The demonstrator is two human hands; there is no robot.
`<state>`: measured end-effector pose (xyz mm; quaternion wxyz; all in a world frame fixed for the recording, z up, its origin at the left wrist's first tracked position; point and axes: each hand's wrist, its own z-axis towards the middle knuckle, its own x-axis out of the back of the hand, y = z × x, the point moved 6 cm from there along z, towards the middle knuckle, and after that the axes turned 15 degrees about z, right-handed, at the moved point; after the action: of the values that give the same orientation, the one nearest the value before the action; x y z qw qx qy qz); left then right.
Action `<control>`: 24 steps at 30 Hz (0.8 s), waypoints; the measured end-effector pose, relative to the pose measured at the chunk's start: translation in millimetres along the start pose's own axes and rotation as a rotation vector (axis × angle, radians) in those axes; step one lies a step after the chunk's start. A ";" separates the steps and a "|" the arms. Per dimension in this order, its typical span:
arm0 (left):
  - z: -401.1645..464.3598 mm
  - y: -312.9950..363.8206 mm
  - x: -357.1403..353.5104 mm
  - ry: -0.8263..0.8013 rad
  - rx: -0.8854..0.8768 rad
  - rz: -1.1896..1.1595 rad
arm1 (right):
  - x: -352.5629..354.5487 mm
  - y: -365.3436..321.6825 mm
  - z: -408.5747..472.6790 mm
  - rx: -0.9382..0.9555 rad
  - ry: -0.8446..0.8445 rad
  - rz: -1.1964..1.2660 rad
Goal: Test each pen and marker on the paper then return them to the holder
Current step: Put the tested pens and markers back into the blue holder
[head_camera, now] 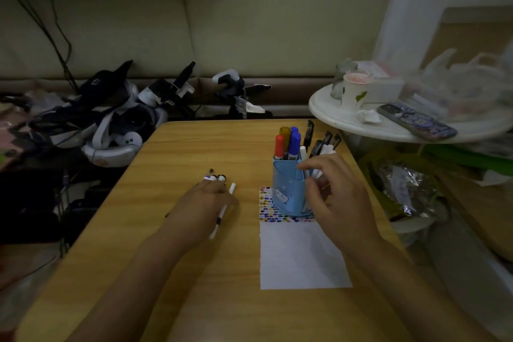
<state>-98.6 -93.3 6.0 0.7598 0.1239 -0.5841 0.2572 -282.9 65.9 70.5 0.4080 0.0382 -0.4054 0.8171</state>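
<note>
A blue pen holder (287, 193) stands on the far end of a white paper (299, 258) with a dotted coloured band. Red, blue and brown markers (288, 141) and several black and white pens (322, 144) stick up from it. My right hand (333, 194) is at the holder's right side, fingers curled around white pens inside it. My left hand (206, 203) rests on the wooden table (180, 161), lying over a small group of pens (215, 176). A white pen (223, 211) lies under its right edge.
A round white side table (361, 122) at the right carries a paper cup (355, 91), a jar, a phone (416, 121) and plastic bags. Headsets, black-and-white devices and cables (111, 119) are piled left of and behind the wooden table.
</note>
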 end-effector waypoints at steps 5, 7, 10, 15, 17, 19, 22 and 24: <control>3.1 6.6 4.6 0.060 -0.020 -0.024 | -2.5 1.7 -0.9 -0.013 -0.011 0.001; 4.0 8.6 3.5 0.058 -0.030 -0.021 | -2.5 0.7 -1.5 -0.002 -0.017 -0.005; 6.3 17.0 5.8 0.068 -0.079 -0.006 | -4.5 -0.2 -2.4 -0.001 -0.036 -0.009; 12.2 29.4 16.0 0.155 -0.091 -0.107 | -11.4 -1.2 -3.8 -0.013 -0.093 0.009; 13.6 32.5 20.6 0.190 -0.064 -0.161 | -14.3 -0.7 -5.1 -0.028 -0.128 0.022; 13.8 36.4 27.1 0.229 -0.046 -0.218 | -18.4 -0.3 -7.1 -0.045 -0.171 0.026; 12.9 40.3 38.2 0.304 -0.006 -0.308 | -25.4 -3.0 -9.5 -0.035 -0.228 0.024; 13.5 43.4 42.3 0.321 -0.004 -0.329 | -28.7 -4.4 -10.3 -0.025 -0.251 0.030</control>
<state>-125.1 -53.1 45.2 0.8750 0.1732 -0.4281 0.1451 -258.0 56.3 55.0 0.3422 0.1291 -0.4639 0.8069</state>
